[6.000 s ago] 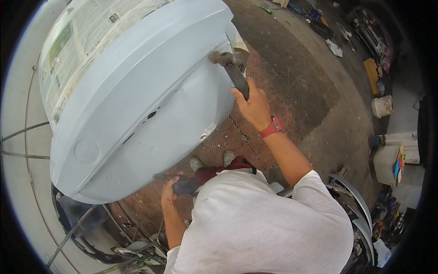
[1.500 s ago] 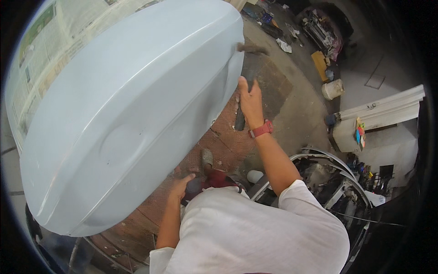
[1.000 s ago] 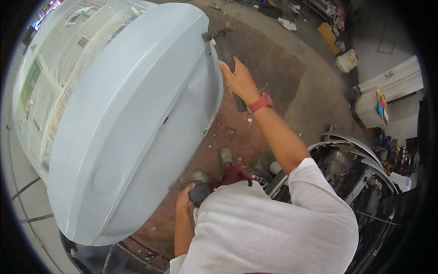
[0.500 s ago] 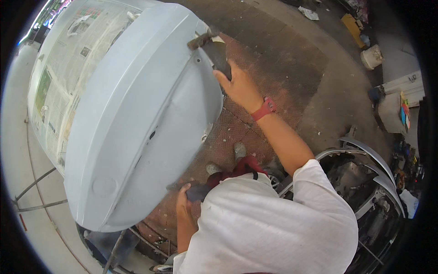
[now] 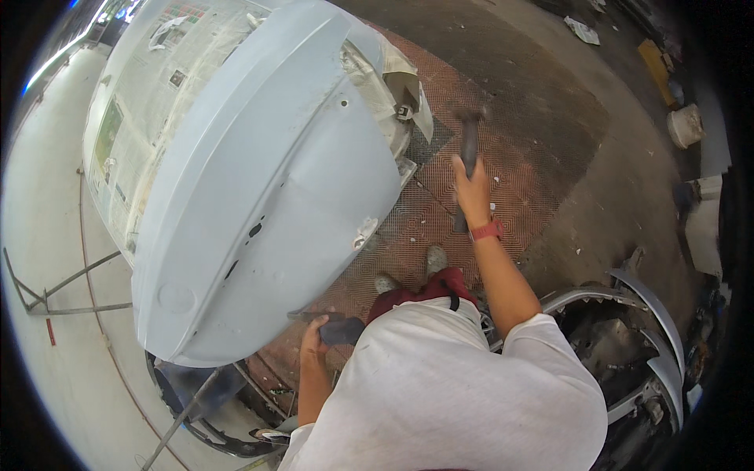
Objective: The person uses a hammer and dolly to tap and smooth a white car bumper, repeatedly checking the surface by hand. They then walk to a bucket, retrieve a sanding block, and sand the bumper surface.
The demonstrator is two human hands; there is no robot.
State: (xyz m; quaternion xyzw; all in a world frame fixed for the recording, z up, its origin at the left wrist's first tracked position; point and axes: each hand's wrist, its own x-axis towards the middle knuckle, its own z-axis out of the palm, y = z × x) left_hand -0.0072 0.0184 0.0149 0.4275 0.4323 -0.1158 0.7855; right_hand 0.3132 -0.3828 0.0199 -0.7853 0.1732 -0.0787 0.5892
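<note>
We see, right of centre, one right hand [image 5: 473, 192], fingers wrapped round a hammer [image 5: 470, 143]; lower centre, one left hand [image 5: 312, 339], fingers gripping a dark-handled tool [image 5: 343, 330]; left, one grey trunk lid [image 5: 314, 196].

**Newsprint on Show, Not a Word Legible**

From where I stand, not one word or number can be read. The pale, flat newspaper sheets [image 5: 141, 141] spread over the car beside the light blue-grey, curved, painted panel [image 5: 236, 173] carry faint grey columns, a green printed block, a small dark square picture and, near the top, a reddish patch; the lettering is too small and hazy (I squinted, it just swims). Any markings on the red strapped wristwatch [image 5: 488, 230], just above the person's bare right hand [image 5: 473, 192], are too small to tell. So is the white, crumpled paper sheet [image 5: 581, 30] on the floor.
</note>
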